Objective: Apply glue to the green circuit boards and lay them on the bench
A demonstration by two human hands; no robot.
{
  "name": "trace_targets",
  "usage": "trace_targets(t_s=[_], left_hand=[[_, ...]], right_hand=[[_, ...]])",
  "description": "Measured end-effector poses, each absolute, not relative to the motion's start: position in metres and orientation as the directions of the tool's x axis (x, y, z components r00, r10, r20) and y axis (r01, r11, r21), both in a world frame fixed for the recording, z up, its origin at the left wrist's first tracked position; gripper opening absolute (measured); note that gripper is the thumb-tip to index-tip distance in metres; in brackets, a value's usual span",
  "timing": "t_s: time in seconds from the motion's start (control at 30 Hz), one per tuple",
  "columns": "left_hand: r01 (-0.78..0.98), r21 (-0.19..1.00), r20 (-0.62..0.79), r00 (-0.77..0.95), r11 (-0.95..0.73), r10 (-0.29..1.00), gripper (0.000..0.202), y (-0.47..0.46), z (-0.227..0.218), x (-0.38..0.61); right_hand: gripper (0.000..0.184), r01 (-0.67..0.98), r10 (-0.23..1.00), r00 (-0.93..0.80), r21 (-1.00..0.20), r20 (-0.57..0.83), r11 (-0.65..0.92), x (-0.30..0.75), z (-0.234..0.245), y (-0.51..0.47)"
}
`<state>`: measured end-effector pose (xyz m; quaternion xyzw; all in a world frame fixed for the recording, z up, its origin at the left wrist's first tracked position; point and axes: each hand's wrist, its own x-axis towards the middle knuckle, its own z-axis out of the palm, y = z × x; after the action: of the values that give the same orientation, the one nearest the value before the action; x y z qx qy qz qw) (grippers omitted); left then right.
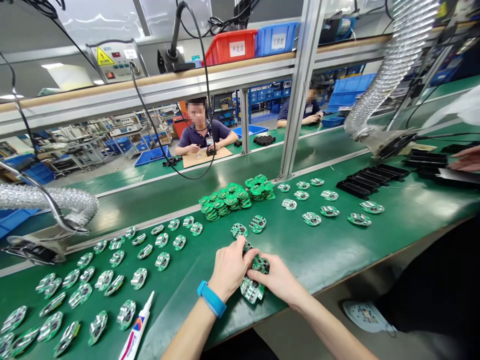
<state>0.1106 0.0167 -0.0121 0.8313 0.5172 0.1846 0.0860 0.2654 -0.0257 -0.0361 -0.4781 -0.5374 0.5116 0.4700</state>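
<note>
Both my hands meet at the front edge of a green bench mat (pixel 322 250). My left hand (pixel 229 267), with a blue wristband, is closed around a small stack of round green circuit boards (pixel 253 287). My right hand (pixel 275 277) grips the same stack from the right side. Two single boards (pixel 248 227) lie just beyond my fingers. A heap of the same boards (pixel 236 196) is piled further back in the middle.
Several boards are laid out in rows at left (pixel 112 265) and right (pixel 326 202). A white glue tube (pixel 137 330) lies front left. Black trays (pixel 369 179) and another person's hand (pixel 467 159) are at right. Fume hoses (pixel 48 205) hang left and right. Two people sit across.
</note>
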Motion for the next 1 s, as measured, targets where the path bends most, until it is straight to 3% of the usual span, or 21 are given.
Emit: trace_targets(t_s=[0.1, 0.2, 0.3, 0.53, 0.77, 1.0], left_hand=[[0.820, 0.314, 0.273, 0.405, -0.478, 0.873, 0.015, 0.019, -0.012, 0.110], [0.794, 0.342, 0.360, 0.384, -0.503, 0.851, 0.018, 0.021, -0.015, 0.106], [0.768, 0.340, 0.428, 0.388, -0.543, 0.817, 0.019, 0.022, -0.021, 0.103], [0.772, 0.140, 0.519, 0.477, -0.620, 0.710, 0.035, 0.022, -0.030, 0.111], [0.807, 0.101, 0.536, 0.448, -0.582, 0.715, 0.044, 0.036, -0.028, 0.128], [0.832, 0.067, 0.532, 0.437, -0.551, 0.725, 0.040, 0.046, -0.030, 0.142]], right_hand=[[0.027, 0.054, 0.996, -0.080, -0.997, 0.044, 0.049, 0.267, -0.032, -0.025], [0.043, 0.014, 0.999, -0.030, -0.999, -0.032, -0.032, 0.267, -0.033, -0.027], [0.041, -0.030, 0.997, -0.002, -0.996, -0.080, -0.080, 0.265, -0.039, -0.029], [0.024, 0.035, 0.992, 0.127, -0.999, 0.023, 0.019, 0.260, -0.047, -0.027], [0.031, 0.121, 0.954, 0.252, -0.984, 0.161, 0.134, 0.253, -0.052, -0.020], [0.033, 0.218, 0.935, 0.264, -0.959, 0.237, 0.182, 0.251, -0.061, -0.015]])
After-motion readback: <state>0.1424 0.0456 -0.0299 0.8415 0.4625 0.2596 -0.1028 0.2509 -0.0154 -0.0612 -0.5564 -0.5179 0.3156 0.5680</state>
